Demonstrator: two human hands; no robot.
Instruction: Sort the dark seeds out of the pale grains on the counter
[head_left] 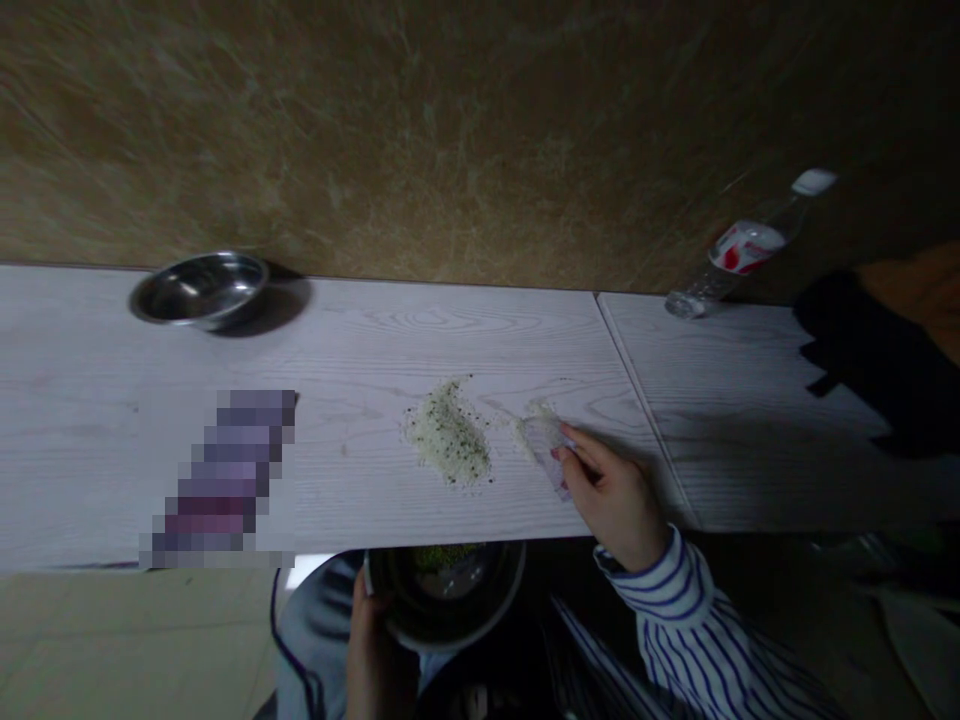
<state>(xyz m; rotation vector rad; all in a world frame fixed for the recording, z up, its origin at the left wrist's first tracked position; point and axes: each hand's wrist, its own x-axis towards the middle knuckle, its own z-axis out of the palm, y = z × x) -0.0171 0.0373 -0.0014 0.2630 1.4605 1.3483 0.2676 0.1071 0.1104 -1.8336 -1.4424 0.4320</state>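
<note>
My right hand (611, 495) rests on the pale wooden table (360, 340), fingers pinched on a small translucent card or scraper (546, 445) next to a little heap of pale grains (534, 415). A larger pile of pale grains mixed with dark specks (450, 440) lies just to its left. Below the table's near edge my left hand (371, 650) grips the rim of a steel bowl (446, 590) that holds some greenish grains. A striped sleeve covers my right arm.
An empty steel bowl (201, 288) stands at the table's far left. A plastic water bottle (739, 250) stands at the far right near a dark cloth or bag (870, 360). A blurred-out flat object (225, 480) lies at the left. A brown wall rises behind.
</note>
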